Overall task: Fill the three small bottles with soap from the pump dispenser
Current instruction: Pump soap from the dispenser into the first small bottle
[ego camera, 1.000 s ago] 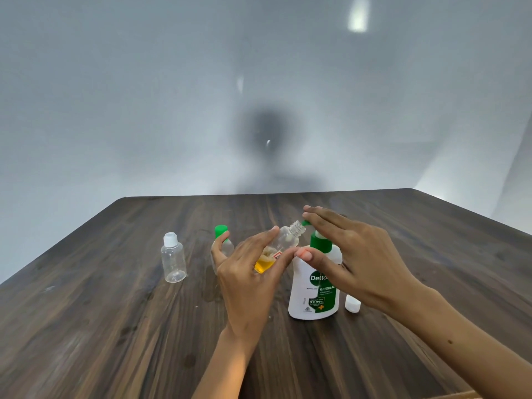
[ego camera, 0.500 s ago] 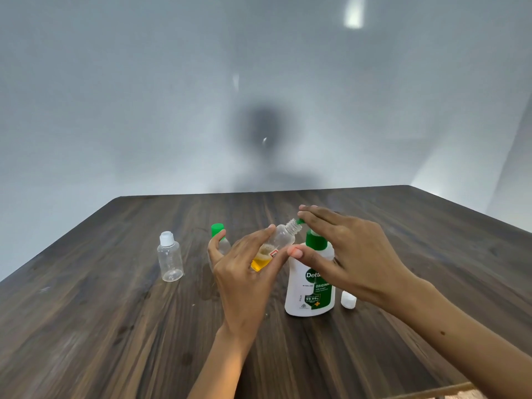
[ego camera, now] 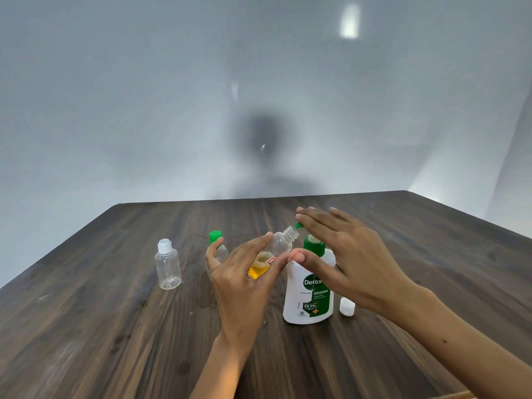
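Note:
My left hand holds a small clear bottle tilted, its open neck up against the green pump spout. Orange soap sits in its lower part. The white pump dispenser with a green collar stands on the table. My right hand lies flat over the pump head, fingers straight, thumb at the dispenser's shoulder. A green-capped small bottle stands behind my left hand, mostly hidden. An empty white-capped small bottle stands to the left. A loose white cap lies right of the dispenser.
The dark wooden table reaches to a plain grey wall. Its far edge runs across the middle of the view and its right edge slopes down at the right.
Both hands, the tilted bottle and the dispenser keep the same pose. My right hand stays over the pump head. The view shifted slightly.

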Action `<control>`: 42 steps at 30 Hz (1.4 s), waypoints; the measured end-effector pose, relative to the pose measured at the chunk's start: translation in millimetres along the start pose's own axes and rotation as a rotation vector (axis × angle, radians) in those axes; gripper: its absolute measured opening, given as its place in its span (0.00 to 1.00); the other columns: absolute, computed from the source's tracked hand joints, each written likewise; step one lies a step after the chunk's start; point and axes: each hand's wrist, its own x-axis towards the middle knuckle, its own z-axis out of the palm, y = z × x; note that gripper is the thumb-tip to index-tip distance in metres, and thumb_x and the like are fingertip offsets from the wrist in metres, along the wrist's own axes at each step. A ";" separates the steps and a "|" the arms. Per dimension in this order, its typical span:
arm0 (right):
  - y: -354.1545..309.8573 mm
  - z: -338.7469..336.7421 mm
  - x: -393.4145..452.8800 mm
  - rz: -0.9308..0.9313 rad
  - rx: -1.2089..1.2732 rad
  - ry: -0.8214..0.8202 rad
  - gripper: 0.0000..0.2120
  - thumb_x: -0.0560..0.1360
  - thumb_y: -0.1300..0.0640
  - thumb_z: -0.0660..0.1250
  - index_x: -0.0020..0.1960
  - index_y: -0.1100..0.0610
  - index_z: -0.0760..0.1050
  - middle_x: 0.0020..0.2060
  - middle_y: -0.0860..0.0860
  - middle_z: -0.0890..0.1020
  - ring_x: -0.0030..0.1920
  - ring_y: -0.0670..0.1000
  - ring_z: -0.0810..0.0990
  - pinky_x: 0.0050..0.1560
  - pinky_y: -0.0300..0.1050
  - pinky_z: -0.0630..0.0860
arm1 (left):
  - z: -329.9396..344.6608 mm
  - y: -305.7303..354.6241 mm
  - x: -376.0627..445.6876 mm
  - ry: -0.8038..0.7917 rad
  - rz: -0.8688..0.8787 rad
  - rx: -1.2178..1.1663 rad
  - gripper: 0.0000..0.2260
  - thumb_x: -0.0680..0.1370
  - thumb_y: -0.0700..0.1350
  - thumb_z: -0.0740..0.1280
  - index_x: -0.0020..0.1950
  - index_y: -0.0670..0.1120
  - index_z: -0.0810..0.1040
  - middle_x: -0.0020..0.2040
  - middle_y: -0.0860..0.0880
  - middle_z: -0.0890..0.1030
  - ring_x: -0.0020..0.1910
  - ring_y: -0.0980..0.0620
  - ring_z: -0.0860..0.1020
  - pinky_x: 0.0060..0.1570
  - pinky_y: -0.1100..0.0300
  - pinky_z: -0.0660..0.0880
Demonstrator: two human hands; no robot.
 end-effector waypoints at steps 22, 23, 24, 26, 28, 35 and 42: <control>-0.6 2.1 0.3 0.005 -0.066 -0.029 0.41 0.75 0.29 0.43 0.66 0.58 0.74 0.65 0.52 0.75 0.67 0.50 0.72 0.63 0.42 0.62 | -0.1 0.1 0.3 -0.011 0.003 -0.001 0.17 0.73 0.57 0.69 0.51 0.45 0.83 0.50 0.58 0.81 0.51 0.64 0.78 0.63 0.38 0.67; -1.2 3.7 -0.9 0.010 -0.069 -0.032 0.41 0.75 0.29 0.43 0.66 0.58 0.74 0.65 0.52 0.75 0.67 0.50 0.72 0.63 0.42 0.62 | 0.2 0.3 0.5 -0.013 0.000 -0.006 0.17 0.73 0.57 0.69 0.52 0.45 0.83 0.49 0.58 0.80 0.51 0.65 0.77 0.63 0.38 0.67; -1.7 5.9 -2.2 0.015 -0.074 -0.036 0.41 0.75 0.29 0.43 0.66 0.58 0.74 0.65 0.52 0.75 0.67 0.50 0.72 0.63 0.42 0.63 | 0.2 0.5 0.5 -0.016 -0.004 -0.011 0.18 0.74 0.58 0.68 0.52 0.45 0.83 0.49 0.59 0.80 0.51 0.66 0.76 0.64 0.38 0.67; -2.4 8.6 -4.5 0.019 -0.075 -0.035 0.41 0.75 0.29 0.43 0.66 0.58 0.75 0.65 0.52 0.75 0.66 0.50 0.72 0.62 0.42 0.63 | -0.3 0.4 -1.4 -0.022 -0.008 -0.014 0.19 0.75 0.60 0.66 0.53 0.46 0.83 0.49 0.59 0.80 0.51 0.67 0.76 0.64 0.38 0.66; -1.3 6.1 -3.7 0.014 -0.054 -0.027 0.41 0.74 0.29 0.43 0.66 0.57 0.75 0.65 0.51 0.75 0.66 0.49 0.72 0.62 0.40 0.63 | -0.9 0.8 -2.9 -0.013 -0.002 -0.009 0.20 0.76 0.61 0.65 0.51 0.45 0.83 0.49 0.59 0.80 0.50 0.66 0.77 0.63 0.38 0.67; -3.8 5.8 -2.9 0.020 -0.062 -0.009 0.39 0.75 0.30 0.45 0.65 0.58 0.76 0.64 0.51 0.76 0.65 0.49 0.74 0.58 0.39 0.65 | 0.4 1.8 -1.0 -0.008 -0.011 -0.005 0.23 0.76 0.63 0.64 0.52 0.44 0.84 0.49 0.58 0.80 0.50 0.65 0.77 0.63 0.36 0.67; -0.4 -0.8 1.6 0.001 -0.037 0.009 0.39 0.75 0.29 0.44 0.65 0.56 0.76 0.64 0.49 0.76 0.64 0.47 0.74 0.55 0.36 0.65 | -0.2 3.2 -0.4 0.023 0.008 -0.014 0.23 0.76 0.64 0.63 0.50 0.45 0.84 0.49 0.58 0.80 0.50 0.65 0.77 0.63 0.39 0.68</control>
